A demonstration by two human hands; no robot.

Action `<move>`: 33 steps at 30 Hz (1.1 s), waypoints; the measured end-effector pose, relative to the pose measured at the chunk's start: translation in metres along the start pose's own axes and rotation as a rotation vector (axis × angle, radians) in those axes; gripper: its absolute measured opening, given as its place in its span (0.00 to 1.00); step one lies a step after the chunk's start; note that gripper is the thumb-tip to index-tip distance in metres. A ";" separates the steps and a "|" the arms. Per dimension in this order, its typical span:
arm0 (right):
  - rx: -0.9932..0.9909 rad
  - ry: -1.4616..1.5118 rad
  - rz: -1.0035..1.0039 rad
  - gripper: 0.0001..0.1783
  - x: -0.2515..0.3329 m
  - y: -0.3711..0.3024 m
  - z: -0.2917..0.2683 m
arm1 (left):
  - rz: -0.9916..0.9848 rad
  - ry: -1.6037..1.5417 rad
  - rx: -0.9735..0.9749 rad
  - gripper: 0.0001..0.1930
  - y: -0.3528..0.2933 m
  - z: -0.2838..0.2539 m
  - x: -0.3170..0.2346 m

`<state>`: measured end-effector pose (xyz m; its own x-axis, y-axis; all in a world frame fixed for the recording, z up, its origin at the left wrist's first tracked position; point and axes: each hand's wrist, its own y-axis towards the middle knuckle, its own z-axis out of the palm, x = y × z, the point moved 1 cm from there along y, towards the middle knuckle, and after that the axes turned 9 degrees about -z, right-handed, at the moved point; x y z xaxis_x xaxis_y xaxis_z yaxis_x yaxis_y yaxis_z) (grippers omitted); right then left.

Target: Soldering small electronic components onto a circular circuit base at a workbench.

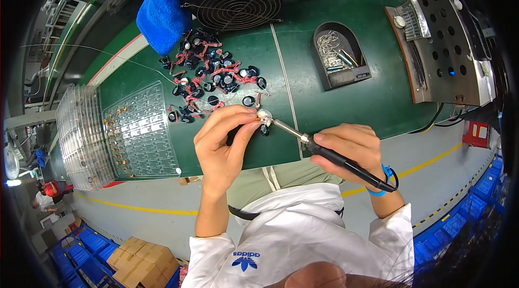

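My left hand pinches a small round part with a pale, shiny face just above the green bench. Its finer details are too small to make out. The fingers of my right hand wrap round the black handle of a soldering iron. Its metal shaft slants up and left, and the tip meets or nearly meets the part; which of the two I cannot tell. Just beyond my left fingertips lies a loose pile of dark round components with red wires. A blue wrist strap circles my right wrist.
A black fan stands at the back under a blue towel. Further right are a black holder with wire and a sponge and a perforated metal box. Clear trays are stacked left, beside one with small orange parts.
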<state>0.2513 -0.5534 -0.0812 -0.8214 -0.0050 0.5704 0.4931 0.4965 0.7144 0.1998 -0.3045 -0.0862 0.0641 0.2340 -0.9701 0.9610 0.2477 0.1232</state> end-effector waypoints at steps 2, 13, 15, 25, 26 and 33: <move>0.002 0.000 0.001 0.24 0.000 0.000 0.000 | 0.001 -0.002 -0.001 0.09 0.000 -0.002 0.002; 0.007 0.001 -0.003 0.23 -0.001 -0.002 0.000 | 0.058 0.045 0.070 0.08 0.000 -0.005 0.006; 0.048 0.003 0.017 0.23 -0.002 -0.005 -0.002 | 0.054 0.045 0.071 0.08 -0.001 -0.005 0.008; 0.007 -0.009 0.007 0.22 -0.002 -0.006 -0.003 | 0.030 0.040 0.072 0.10 -0.002 -0.006 0.005; -0.015 -0.028 0.020 0.22 -0.001 -0.008 -0.005 | 0.033 0.043 0.072 0.10 -0.004 -0.004 0.003; -0.071 -0.113 0.072 0.23 0.006 -0.008 -0.003 | 0.126 0.280 -0.155 0.25 -0.022 0.016 -0.012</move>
<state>0.2431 -0.5598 -0.0825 -0.8081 0.1282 0.5749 0.5678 0.4293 0.7024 0.1819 -0.3277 -0.0809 0.0826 0.5152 -0.8531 0.8966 0.3353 0.2893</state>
